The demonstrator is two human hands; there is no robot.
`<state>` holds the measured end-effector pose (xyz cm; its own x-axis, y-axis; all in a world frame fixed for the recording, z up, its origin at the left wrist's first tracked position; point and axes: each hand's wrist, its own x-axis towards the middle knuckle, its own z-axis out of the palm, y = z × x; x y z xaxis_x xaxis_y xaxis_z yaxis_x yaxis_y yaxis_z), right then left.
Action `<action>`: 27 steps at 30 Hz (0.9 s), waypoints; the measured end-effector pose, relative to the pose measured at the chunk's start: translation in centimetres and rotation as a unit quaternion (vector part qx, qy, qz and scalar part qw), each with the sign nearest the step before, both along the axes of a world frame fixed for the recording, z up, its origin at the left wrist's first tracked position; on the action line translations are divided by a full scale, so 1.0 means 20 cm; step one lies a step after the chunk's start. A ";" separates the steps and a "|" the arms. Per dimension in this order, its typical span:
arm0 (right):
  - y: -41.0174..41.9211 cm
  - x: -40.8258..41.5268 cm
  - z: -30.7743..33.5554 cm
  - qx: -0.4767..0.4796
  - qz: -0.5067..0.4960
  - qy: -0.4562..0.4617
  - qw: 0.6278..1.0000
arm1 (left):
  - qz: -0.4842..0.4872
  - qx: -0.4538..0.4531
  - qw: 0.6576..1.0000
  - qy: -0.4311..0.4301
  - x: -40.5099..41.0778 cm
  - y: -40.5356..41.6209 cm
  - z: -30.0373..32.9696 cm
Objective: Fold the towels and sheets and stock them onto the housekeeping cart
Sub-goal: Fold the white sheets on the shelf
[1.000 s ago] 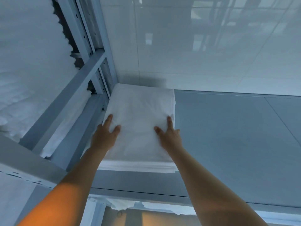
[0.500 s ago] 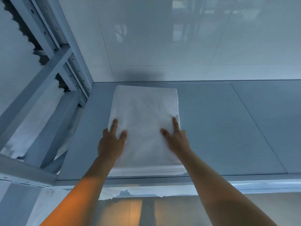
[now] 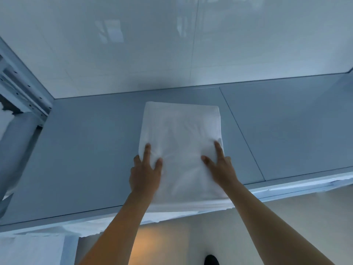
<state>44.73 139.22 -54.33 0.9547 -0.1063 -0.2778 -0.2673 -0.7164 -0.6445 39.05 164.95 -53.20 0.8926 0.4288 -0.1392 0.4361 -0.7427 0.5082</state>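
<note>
A folded white sheet (image 3: pixel 181 131) lies flat on the grey shelf surface (image 3: pixel 86 159), its near edge sticking slightly over the shelf's front rim. My left hand (image 3: pixel 146 173) rests on the sheet's near left part with fingers spread and straight. My right hand (image 3: pixel 219 167) presses the near right part, fingers straight, index finger pointing away from me. Both forearms reach up from the bottom of the view.
A white glossy wall (image 3: pixel 172 44) rises behind the shelf. A metal frame upright (image 3: pixel 23 88) stands at the left, with white linen (image 3: pixel 7 121) behind it. More white fabric (image 3: pixel 32 249) shows below the shelf at the bottom left. A seam (image 3: pixel 242 134) crosses the shelf on the right.
The sheet has slid to the right along the shelf, away from the metal frame, with both hands staying flat on it. The view has swung right too.
</note>
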 end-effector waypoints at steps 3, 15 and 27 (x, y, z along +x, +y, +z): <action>-0.23 0.00 0.00 -0.003 -0.014 0.000 1.000 | -0.005 -0.006 1.000 0.000 0.01 -0.24 0.01; -0.58 0.04 0.01 -0.013 -0.012 -0.005 1.000 | 0.007 -0.041 0.999 -0.006 0.03 -0.57 0.03; -0.57 0.04 -0.01 0.003 -0.015 0.000 1.000 | 0.071 -0.160 0.983 0.048 0.11 -0.48 0.00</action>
